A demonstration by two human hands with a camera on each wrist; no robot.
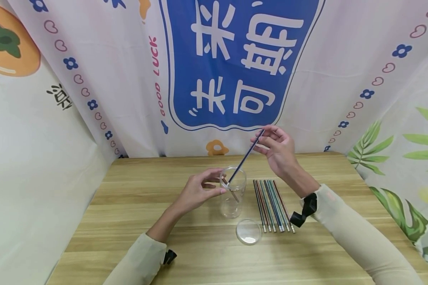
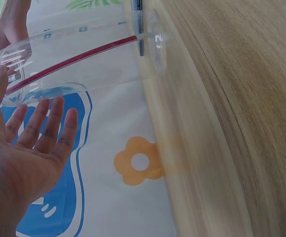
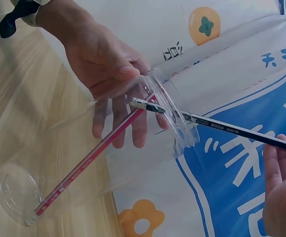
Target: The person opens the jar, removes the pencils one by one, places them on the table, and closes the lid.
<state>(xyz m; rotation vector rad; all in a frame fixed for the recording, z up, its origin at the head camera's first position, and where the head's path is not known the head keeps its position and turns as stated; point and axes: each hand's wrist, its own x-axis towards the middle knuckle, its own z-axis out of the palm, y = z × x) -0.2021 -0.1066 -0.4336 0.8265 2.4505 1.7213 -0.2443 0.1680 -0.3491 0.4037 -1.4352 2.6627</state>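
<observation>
A tall clear plastic jar [image 1: 231, 209] stands upright and uncapped on the table. My left hand [image 1: 196, 190] holds it near the rim, thumb on the near side and fingers round the far side. Inside, a red pencil [image 3: 86, 164] leans diagonally from the base to the mouth. Above and to the right, my right hand [image 1: 279, 149] pinches a dark blue pencil [image 1: 245, 158] near its upper end. That pencil slants down, and its metal-banded eraser end [image 3: 139, 102] is just inside the jar's mouth.
Several coloured pencils [image 1: 272, 206] lie side by side to the right of the jar, eraser ends toward me. A round clear lid [image 1: 249, 232] lies flat in front of the jar. A printed cloth [image 1: 185, 142] hangs behind the wooden table [image 1: 128, 206].
</observation>
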